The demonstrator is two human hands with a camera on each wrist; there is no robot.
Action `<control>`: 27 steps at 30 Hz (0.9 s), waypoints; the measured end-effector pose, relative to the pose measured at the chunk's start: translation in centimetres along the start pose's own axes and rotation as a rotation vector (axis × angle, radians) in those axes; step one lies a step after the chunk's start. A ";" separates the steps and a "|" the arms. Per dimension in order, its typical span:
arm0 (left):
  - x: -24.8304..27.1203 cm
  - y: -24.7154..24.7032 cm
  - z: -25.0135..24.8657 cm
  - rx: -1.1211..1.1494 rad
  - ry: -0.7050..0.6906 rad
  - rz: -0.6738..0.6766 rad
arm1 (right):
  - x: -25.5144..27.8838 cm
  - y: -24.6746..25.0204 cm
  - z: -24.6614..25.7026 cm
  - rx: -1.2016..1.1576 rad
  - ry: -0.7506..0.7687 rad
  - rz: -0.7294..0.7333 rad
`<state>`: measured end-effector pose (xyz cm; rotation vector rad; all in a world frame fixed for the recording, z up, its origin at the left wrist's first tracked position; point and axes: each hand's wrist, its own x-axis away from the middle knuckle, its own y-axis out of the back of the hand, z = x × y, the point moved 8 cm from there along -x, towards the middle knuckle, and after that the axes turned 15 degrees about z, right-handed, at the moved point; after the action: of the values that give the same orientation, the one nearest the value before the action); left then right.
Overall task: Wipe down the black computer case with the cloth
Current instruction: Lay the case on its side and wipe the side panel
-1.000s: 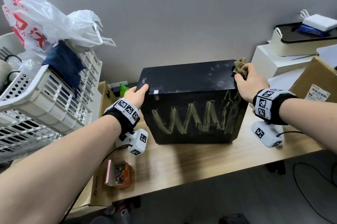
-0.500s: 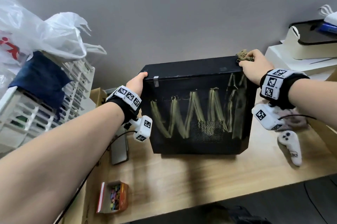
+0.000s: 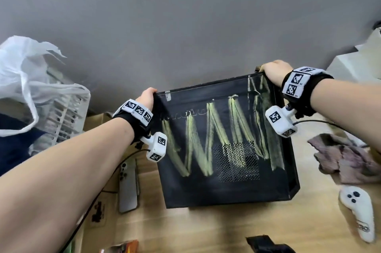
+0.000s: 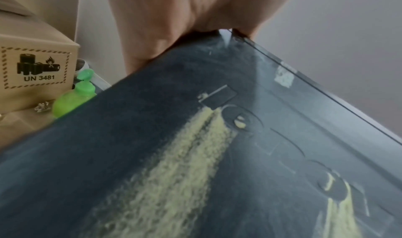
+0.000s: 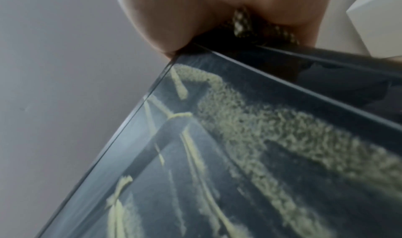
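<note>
The black computer case is now tilting nearer; left hand is gripping one top corner, right hand pinching one cloth against the other.

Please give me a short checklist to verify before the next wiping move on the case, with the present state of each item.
1. Left hand grips the black computer case at its top left corner: ok.
2. Right hand holds the cloth at the top right corner: ok.
3. Yellow streaks wiped off the near panel: not ok.
4. Case top clean: cannot tell.
5. White controller apart from the case: ok.
</note>
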<state>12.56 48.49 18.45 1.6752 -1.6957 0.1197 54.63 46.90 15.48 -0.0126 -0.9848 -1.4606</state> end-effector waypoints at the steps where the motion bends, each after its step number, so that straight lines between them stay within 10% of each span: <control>1: -0.5 -0.1 0.0 -0.020 0.007 0.001 | -1.0 -0.5 0.0 0.053 -0.010 0.038; 18: -6.5 -6.1 8.9 -0.010 0.308 0.076 | -14.9 -9.7 -14.4 0.125 -0.362 0.310; 27: -5.8 -7.0 10.7 -0.104 0.391 0.142 | -8.1 -10.6 -9.0 0.188 -0.308 0.265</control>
<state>13.55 46.52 4.58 1.3504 -1.4928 0.3928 52.36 46.46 -0.48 -0.2295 -1.3154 -1.1384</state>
